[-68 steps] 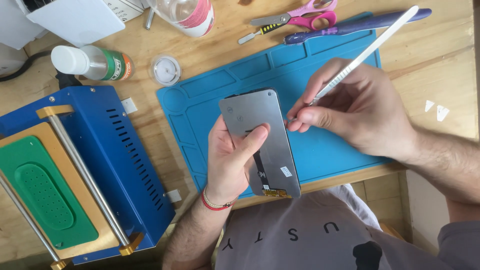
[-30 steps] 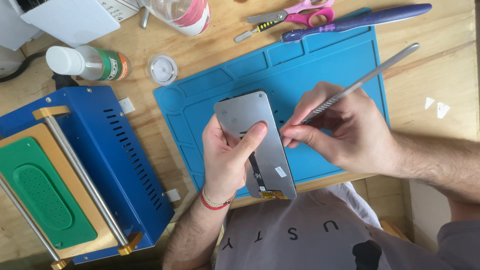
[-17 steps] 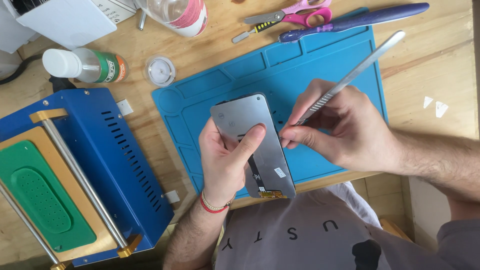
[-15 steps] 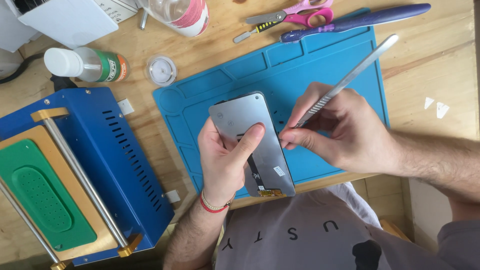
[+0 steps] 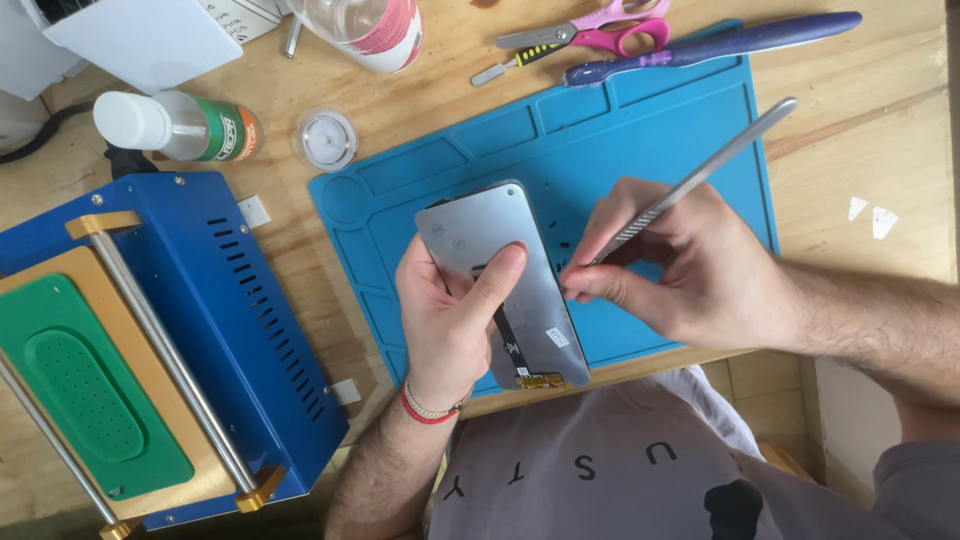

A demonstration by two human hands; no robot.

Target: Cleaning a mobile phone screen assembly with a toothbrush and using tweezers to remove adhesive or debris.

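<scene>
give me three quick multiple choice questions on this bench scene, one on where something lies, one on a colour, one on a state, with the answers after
1. Where do the scissors lie?
A. on the wooden bench beyond the mat's far edge
B. on the green pad
C. in the left hand

2. What colour is the work mat?
A. red
B. blue
C. black

3. How is the phone screen panel held?
A. flat on the mat, untouched
B. gripped in the left hand, thumb across it
C. clamped in the blue machine

Answers:
1 A, they rest on bare wood above the mat, beside the purple tool.
2 B, the mat is blue throughout.
3 B, the left hand grips it while the right hand puts a metal spudger to its edge.
</scene>
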